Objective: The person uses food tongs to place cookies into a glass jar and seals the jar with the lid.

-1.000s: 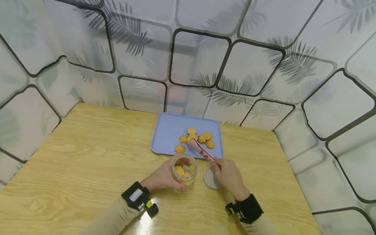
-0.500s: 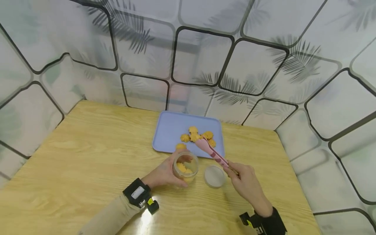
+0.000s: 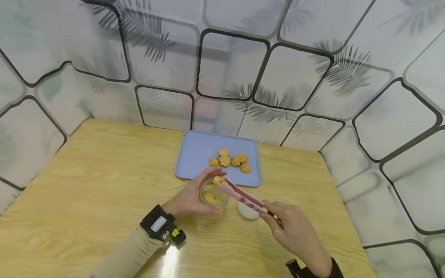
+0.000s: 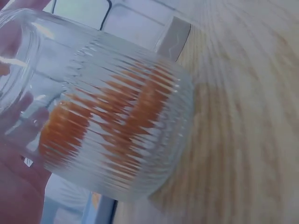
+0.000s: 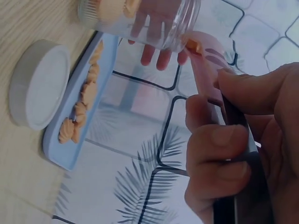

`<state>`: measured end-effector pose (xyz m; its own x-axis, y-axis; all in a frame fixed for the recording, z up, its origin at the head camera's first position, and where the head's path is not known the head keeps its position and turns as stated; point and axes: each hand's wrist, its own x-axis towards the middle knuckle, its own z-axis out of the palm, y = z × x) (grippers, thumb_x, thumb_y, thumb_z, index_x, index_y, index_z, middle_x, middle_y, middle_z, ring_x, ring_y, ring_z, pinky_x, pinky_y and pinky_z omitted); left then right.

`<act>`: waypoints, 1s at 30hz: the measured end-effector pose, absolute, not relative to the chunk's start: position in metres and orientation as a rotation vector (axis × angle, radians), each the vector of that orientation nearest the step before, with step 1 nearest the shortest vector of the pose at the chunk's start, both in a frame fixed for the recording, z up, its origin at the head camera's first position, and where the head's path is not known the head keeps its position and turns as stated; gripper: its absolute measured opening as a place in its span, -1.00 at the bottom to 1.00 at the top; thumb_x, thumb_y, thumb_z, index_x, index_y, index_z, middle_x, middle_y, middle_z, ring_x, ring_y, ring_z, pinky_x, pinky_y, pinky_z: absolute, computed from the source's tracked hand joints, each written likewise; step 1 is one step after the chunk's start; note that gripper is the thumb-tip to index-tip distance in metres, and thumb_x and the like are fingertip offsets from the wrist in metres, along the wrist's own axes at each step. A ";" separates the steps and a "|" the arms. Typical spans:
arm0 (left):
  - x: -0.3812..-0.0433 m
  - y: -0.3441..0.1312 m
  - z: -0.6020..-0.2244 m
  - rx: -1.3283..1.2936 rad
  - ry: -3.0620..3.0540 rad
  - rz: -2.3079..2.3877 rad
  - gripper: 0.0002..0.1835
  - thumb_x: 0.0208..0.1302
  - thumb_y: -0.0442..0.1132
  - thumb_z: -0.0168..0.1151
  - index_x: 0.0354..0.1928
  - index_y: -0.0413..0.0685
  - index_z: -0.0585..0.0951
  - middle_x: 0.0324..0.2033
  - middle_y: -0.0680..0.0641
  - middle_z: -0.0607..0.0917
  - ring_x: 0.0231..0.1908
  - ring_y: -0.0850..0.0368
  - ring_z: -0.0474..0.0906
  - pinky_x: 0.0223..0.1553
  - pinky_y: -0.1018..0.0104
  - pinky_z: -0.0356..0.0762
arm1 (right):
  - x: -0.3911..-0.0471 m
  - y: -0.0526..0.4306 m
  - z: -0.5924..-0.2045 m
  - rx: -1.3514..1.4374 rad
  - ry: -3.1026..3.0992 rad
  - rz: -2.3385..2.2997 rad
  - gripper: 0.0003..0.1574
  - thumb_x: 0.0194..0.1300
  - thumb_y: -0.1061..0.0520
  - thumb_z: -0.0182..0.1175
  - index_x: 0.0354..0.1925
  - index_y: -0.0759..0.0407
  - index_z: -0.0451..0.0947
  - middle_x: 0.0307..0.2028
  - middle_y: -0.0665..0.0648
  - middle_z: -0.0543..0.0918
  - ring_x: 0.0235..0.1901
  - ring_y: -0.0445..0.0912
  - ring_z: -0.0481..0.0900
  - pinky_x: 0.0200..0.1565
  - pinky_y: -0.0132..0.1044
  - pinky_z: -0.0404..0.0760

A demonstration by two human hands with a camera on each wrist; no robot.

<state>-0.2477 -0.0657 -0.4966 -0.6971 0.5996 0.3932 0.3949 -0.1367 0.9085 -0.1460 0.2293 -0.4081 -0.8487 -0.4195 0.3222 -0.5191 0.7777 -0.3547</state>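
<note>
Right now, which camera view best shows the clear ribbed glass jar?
The left wrist view: the clear ribbed glass jar fills much of the frame, golden-brown cookies visible inside. The head view shows it smaller, from above, in the left hand; the right wrist view shows it sideways, cut by the top edge.

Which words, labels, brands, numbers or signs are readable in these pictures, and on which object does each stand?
No text is readable.
White label on the left wrist's black strap: any print is too small to read.
Jar, tongs, lid, tray: no lettering visible.
</note>
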 end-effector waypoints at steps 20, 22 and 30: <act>-0.246 -0.051 -0.507 1.080 1.943 2.100 0.12 -0.10 -0.46 0.59 0.51 -0.18 0.16 0.22 -0.40 0.52 0.35 -0.04 0.37 0.43 -0.39 0.07 | -0.141 0.224 -0.394 0.738 -2.781 0.419 -0.67 0.25 0.13 0.43 -0.01 0.18 0.74 -0.60 -0.29 0.32 -0.66 -0.47 0.07 -0.62 -0.53 0.17; -0.247 -0.052 -0.508 1.087 1.935 2.109 0.13 -0.11 -0.45 0.60 0.52 -0.15 0.15 0.22 -0.37 0.53 0.34 0.01 0.40 0.45 -0.35 0.05 | -0.142 0.224 -0.394 0.747 -2.766 0.416 -0.67 0.24 0.14 0.43 -0.02 0.19 0.74 -0.59 -0.28 0.35 -0.66 -0.47 0.07 -0.61 -0.54 0.18; -0.251 -0.054 -0.509 1.107 1.890 2.056 0.00 -0.04 -0.43 0.57 0.48 -0.14 0.27 0.25 -0.19 0.57 0.24 0.08 0.52 0.35 0.11 0.43 | -0.140 0.223 -0.394 0.704 -2.780 0.420 -0.64 0.27 0.13 0.42 0.01 0.23 0.73 -0.57 -0.27 0.37 -0.65 -0.47 0.08 -0.61 -0.53 0.18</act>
<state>-0.2512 -0.0544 -0.5091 -0.7201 0.5555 0.4158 0.3679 -0.2025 0.9075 -0.1396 0.2231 -0.3943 -0.8543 -0.4239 0.3008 -0.4939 0.8424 -0.2153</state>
